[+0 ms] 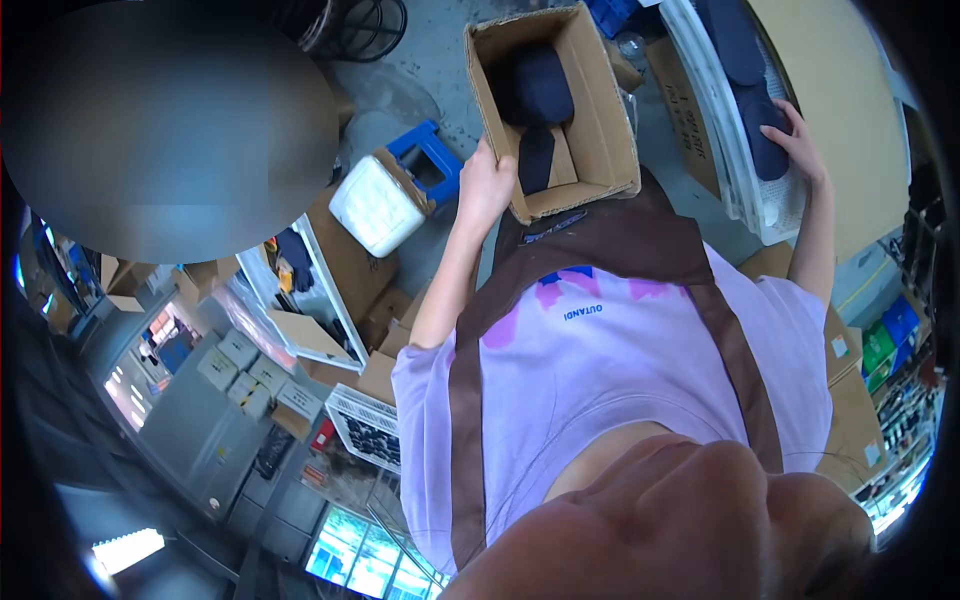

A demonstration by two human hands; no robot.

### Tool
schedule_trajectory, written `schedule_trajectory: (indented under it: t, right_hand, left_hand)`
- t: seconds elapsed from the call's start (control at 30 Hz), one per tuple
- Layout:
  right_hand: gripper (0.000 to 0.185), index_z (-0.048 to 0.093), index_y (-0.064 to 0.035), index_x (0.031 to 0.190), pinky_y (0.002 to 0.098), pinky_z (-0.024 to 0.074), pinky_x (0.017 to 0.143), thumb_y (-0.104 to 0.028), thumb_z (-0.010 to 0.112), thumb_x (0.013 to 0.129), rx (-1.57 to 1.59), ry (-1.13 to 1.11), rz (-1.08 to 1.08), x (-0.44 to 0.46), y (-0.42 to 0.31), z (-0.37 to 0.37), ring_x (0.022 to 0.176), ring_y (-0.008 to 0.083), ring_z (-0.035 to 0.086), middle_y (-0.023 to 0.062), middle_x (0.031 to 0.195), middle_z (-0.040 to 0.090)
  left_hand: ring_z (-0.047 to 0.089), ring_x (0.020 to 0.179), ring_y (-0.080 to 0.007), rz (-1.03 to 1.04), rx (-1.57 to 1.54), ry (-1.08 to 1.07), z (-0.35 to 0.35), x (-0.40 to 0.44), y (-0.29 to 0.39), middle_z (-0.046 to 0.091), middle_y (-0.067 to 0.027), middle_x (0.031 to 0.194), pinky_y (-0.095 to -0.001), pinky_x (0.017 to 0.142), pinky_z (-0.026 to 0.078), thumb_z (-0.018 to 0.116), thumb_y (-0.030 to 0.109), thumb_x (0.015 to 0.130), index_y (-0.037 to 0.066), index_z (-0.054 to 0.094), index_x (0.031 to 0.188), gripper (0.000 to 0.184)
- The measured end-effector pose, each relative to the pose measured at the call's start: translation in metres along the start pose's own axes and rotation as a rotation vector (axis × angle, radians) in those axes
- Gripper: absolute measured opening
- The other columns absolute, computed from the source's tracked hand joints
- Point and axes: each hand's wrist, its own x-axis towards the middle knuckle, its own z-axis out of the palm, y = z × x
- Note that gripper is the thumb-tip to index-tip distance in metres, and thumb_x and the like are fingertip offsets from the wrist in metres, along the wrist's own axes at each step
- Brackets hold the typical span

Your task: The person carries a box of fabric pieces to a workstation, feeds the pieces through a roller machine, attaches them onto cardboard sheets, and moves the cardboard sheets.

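Note:
My left hand (pixel 487 185) grips the side wall of an open cardboard box (pixel 608 110), thumb over its edge, fingers partly hidden. Inside the box lie a large dark rounded piece (pixel 545 85) and a narrower dark piece (pixel 537 158). To the right, my right hand (pixel 797 148) is closed around the edge of a dark sole-shaped piece (pixel 766 140) in a white plastic crate (pixel 728 165). Another dark piece (pixel 733 40) lies in the crate just beyond it.
A blue stool (pixel 432 165) and a white block-shaped container (pixel 377 206) stand left of the box. Large cardboard (pixel 850 120) borders the crate at right. A white shelf unit (pixel 325 290) and a white crate of dark items (pixel 365 428) are at lower left.

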Motion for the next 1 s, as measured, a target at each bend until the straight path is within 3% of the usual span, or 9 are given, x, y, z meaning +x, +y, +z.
schedule_trajectory:
  t: [0.2,0.3,0.4,0.47,0.6,0.67,0.7,0.77,1.0]
  right_hand:
    - [0.059,0.045,-0.0041,0.141,0.0351,0.0431,0.104,-0.017,0.069,0.089,-0.391,0.289,-0.129,-0.014,-0.014,0.019,0.123,0.0279,0.055,0.0185,0.133,0.056]
    - [0.047,0.052,-0.0057,0.136,0.0363,0.0458,0.101,-0.014,0.065,0.091,-0.935,0.473,-0.381,-0.037,-0.089,0.045,0.118,0.0311,0.059,0.0184,0.127,0.06]
    - [0.035,0.061,-0.0065,0.126,0.0361,0.0478,0.096,-0.01,0.061,0.092,-0.62,0.511,-0.574,-0.041,-0.157,0.082,0.112,0.0315,0.062,0.0153,0.121,0.064]
    - [0.027,0.066,-0.0054,0.116,0.0359,0.0499,0.09,-0.006,0.06,0.09,-0.4,0.325,-0.684,-0.04,-0.206,0.136,0.104,0.0308,0.064,0.0146,0.11,0.068]
    - [0.025,0.066,-0.0021,0.105,0.0413,0.0515,0.086,-0.011,0.065,0.081,-0.588,-0.367,-1.032,0.016,-0.218,0.252,0.1,0.0337,0.064,0.0155,0.105,0.069]
    - [0.013,0.068,-0.005,0.085,0.0428,0.0532,0.076,-0.015,0.065,0.078,-1.01,-0.644,-0.935,0.045,-0.203,0.311,0.094,0.0321,0.066,0.0171,0.095,0.07]
    - [0.026,0.07,-0.0062,0.101,0.043,0.0517,0.084,-0.014,0.061,0.078,-1.233,-0.851,-0.737,0.056,-0.199,0.337,0.099,0.0364,0.064,0.0185,0.105,0.068]
    - [0.021,0.071,-0.0056,0.094,0.0429,0.0523,0.084,-0.015,0.059,0.08,-1.169,-0.818,-0.923,0.107,-0.108,0.383,0.097,0.0386,0.065,0.0199,0.099,0.069]
    - [0.021,0.07,-0.0052,0.095,0.0447,0.0523,0.082,-0.015,0.058,0.081,-1.581,-1.002,-0.907,0.116,-0.128,0.421,0.095,0.039,0.065,0.0201,0.096,0.069]
  left_hand:
    - [0.063,0.094,-0.0473,0.007,0.007,0.006,0.005,0.0,-0.007,0.065,-0.0325,0.092,-0.0529,0.088,0.048,0.049,0.012,0.083,-0.008,0.052,0.118,0.041]
    - [0.063,0.09,-0.0492,0.025,0.006,0.0,0.002,-0.001,0.0,0.064,-0.0344,0.088,-0.0534,0.086,0.049,0.05,0.013,0.082,-0.013,0.052,0.114,0.041]
    - [0.063,0.087,-0.0506,0.036,0.056,0.007,0.006,0.002,-0.004,0.063,-0.0358,0.085,-0.0535,0.086,0.05,0.051,0.013,0.081,-0.014,0.053,0.11,0.04]
    - [0.063,0.088,-0.0507,0.05,0.068,0.009,0.008,0.001,0.0,0.063,-0.0366,0.086,-0.0531,0.086,0.05,0.051,0.014,0.081,-0.015,0.054,0.107,0.039]
    - [0.062,0.089,-0.0502,0.027,0.054,-0.026,0.007,-0.004,0.013,0.062,-0.0367,0.086,-0.0551,0.082,0.049,0.053,0.018,0.083,-0.01,0.055,0.095,0.032]
    - [0.063,0.086,-0.0495,0.043,0.048,-0.009,0.012,-0.008,0.016,0.063,-0.0347,0.083,-0.0552,0.082,0.051,0.053,0.018,0.082,-0.009,0.056,0.093,0.029]
    - [0.063,0.086,-0.0488,0.053,0.054,-0.011,0.016,-0.007,0.012,0.063,-0.035,0.084,-0.0551,0.082,0.051,0.053,0.017,0.081,-0.009,0.057,0.092,0.028]
    - [0.064,0.082,-0.0484,0.003,-0.009,-0.002,0.016,-0.015,0.017,0.063,-0.034,0.083,-0.0549,0.077,0.051,0.053,0.015,0.08,-0.008,0.058,0.09,0.026]
    - [0.066,0.083,-0.0447,0.093,-0.054,0.106,0.023,-0.01,-0.011,0.067,-0.0279,0.083,-0.0529,0.076,0.052,0.051,0.009,0.078,-0.005,0.062,0.097,0.026]
